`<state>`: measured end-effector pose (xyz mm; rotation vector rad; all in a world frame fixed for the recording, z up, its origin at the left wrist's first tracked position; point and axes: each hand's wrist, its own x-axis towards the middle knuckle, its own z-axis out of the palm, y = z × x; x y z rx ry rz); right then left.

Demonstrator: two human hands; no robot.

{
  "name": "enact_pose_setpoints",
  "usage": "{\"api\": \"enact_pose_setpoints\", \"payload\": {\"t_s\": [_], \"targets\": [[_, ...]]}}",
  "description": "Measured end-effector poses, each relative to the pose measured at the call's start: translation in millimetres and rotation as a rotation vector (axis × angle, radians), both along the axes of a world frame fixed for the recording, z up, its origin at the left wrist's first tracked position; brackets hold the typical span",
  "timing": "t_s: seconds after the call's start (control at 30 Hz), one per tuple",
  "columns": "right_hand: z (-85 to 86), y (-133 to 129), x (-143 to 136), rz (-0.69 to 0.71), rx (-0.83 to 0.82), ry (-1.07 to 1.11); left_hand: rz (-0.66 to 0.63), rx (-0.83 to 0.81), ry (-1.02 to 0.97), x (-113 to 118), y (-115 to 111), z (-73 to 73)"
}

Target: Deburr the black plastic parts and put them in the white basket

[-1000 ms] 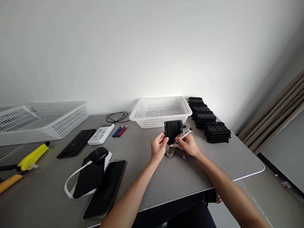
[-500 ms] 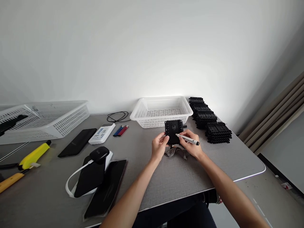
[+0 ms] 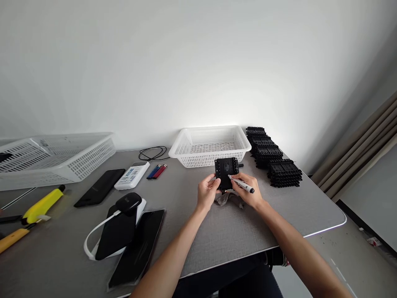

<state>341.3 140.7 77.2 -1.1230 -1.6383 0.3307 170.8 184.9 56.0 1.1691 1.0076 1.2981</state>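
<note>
Gripped at its left edge by my left hand (image 3: 207, 190), a black plastic part (image 3: 227, 169) with toothed sides is tilted up above the table. My right hand (image 3: 249, 191) is closed around a white marker pen (image 3: 242, 184) with a dark rear end. The pen's tip is at the face of the part; whether it touches I cannot tell. Just below the part lies a crumpled grey cloth (image 3: 226, 199). A dark cylindrical thing (image 3: 241, 165), perhaps a pen cap, shows at the part's right side.
Behind my hands stands a white basket (image 3: 211, 162). Stacks of similar black parts (image 3: 284, 173) line the table's right side. To the left are lighters (image 3: 156, 171), a white box (image 3: 132, 176), phones (image 3: 99, 188), a cable (image 3: 152, 153), a yellow-handled tool (image 3: 43, 205) and another basket (image 3: 89, 159).
My right hand has shifted slightly left, and the marker's rear end has swung left and down. The part and my left hand stay nearly in place.
</note>
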Motion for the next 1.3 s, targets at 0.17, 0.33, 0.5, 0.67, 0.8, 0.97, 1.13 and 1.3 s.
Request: {"api": "enact_pose_setpoints", "payload": {"t_s": [0.17, 0.33, 0.5, 0.67, 0.8, 0.97, 1.13, 1.3], "targets": [[1.0, -1.9, 2.4, -0.132, 0.106, 0.075, 0.011, -0.005, 0.012, 1.3, 1.2, -4.3], [9.8, -3.7, 3.6, -0.106, 0.073, 0.089, -0.033, 0.008, 0.038, 4.3, -2.3, -3.7], [11.1, -3.2, 4.0, -0.057, 0.053, 0.078, -0.063, 0.021, 0.072, 5.3, -5.9, -0.2], [8.4, -1.6, 5.5, -0.037, 0.056, 0.075, -0.077, 0.038, 0.115, 6.0, -8.9, 3.9], [6.2, -0.1, 6.5, -0.047, 0.059, 0.060, -0.078, 0.044, 0.143, 6.2, -10.9, 6.7], [5.3, -1.0, 5.0, -0.043, 0.095, 0.010, -0.072, 0.024, 0.106, 6.1, -10.8, 5.9], [6.0, -4.9, 5.8, -0.097, 0.184, 0.026, -0.053, -0.002, 0.055, 7.6, -7.5, -1.0], [11.8, -1.1, 13.4, -0.220, 0.109, 0.003, 0.013, 0.013, 0.051, 4.7, -1.4, -6.6]]}}
